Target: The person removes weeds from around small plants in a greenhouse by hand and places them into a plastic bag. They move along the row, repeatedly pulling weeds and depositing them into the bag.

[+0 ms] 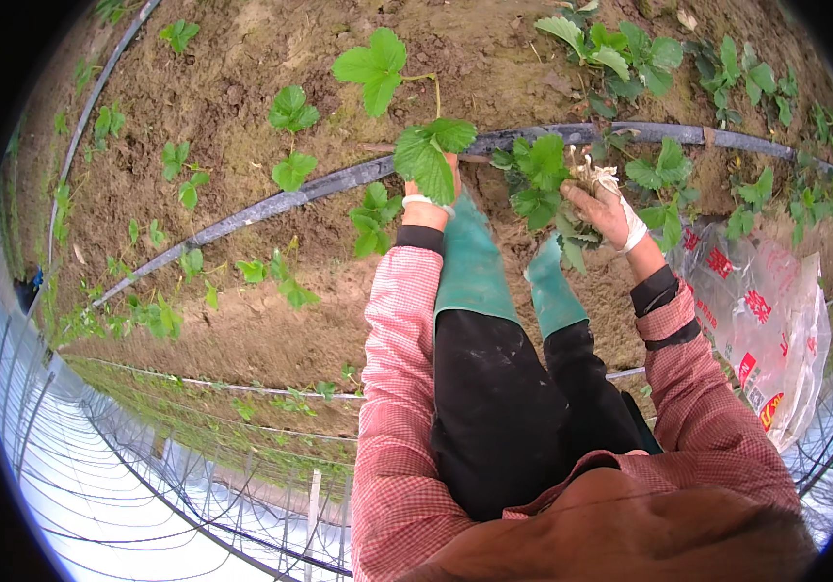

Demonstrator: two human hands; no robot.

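Observation:
My left hand (452,164) reaches down to the soil beside the black irrigation hose (347,173). A large strawberry leaf (425,161) covers most of it, so its fingers and anything in them are hidden. In my right hand (602,211) is a bunch of plant matter (591,174) with pale, dry stems at the top and drooping leaves below. A torn white glove or wrap clings to that hand and wrist. Touching or just beside the bunch is a green strawberry plant (539,174); I cannot tell whether it is rooted or held.
Strawberry plants (293,138) grow along the bare soil bed on both sides of the hose. A clear plastic bag (758,313) with red print lies to the right. My green boots (471,269) stand in the furrow. A second hose (85,124) runs at the far left.

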